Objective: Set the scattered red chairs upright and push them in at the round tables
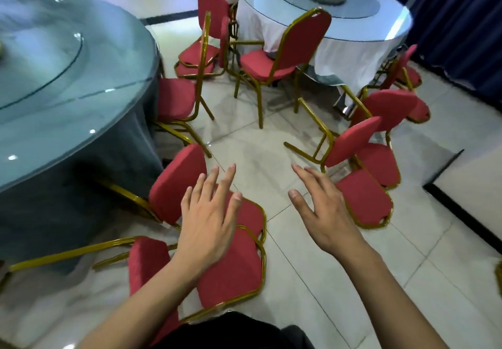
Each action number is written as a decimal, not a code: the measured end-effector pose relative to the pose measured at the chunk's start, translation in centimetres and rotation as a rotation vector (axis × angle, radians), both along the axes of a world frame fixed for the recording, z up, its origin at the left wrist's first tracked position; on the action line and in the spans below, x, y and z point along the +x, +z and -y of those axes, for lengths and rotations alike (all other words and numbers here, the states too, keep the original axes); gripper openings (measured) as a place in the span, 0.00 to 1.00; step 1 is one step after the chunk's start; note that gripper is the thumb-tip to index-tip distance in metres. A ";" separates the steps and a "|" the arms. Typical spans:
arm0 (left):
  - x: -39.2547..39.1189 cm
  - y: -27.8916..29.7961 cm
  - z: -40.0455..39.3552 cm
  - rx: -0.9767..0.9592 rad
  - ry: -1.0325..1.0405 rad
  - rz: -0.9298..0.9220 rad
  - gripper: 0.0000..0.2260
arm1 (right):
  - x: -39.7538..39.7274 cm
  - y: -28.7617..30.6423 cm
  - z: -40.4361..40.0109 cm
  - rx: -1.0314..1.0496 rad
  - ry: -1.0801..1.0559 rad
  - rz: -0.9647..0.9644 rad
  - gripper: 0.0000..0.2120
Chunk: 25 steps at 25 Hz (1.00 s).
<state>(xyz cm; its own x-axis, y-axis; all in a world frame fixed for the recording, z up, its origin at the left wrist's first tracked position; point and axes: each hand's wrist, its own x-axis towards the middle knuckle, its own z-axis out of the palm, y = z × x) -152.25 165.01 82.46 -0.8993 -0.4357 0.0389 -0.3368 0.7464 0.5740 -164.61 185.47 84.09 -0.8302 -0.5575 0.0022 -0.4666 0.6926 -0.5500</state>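
Both hands are extended palm-down with fingers straight and spread, holding nothing. The left hand (210,214) hovers over two tipped chairs; the right hand (323,210) hovers over bare floor (339,280).

Nearest tipped chair (228,270): lies on its side beside the grey-clothed round table (54,82), red seat pad facing the camera, gold legs running left toward the table. A second tipped chair (176,185) lies just beyond it, touching it, backrest angled up and left.

To the right, two more tipped chairs (361,174) lie overlapped, gold legs pointing up and left.

All chairs have red padded seats and backs on gold tube frames.

Further off, an upright chair (274,60) stands at the white-clothed round table (339,22), back toward the table. Another upright chair (179,96) is pushed in at the grey table.

The floor is glossy pale tile. A dark blue curtain (461,22) hangs at far right.
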 end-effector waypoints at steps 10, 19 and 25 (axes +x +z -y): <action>-4.8 -2.7 2.1 0.011 0.493 0.040 0.27 | -13.0 -3.3 10.1 0.030 0.509 0.006 0.26; -5.3 -4.1 -6.7 -0.005 1.180 0.186 0.27 | -20.2 -8.0 16.3 0.064 1.095 0.155 0.27; -7.3 -6.7 -16.0 0.058 1.463 0.278 0.28 | -22.6 -12.6 16.4 0.083 1.311 0.221 0.27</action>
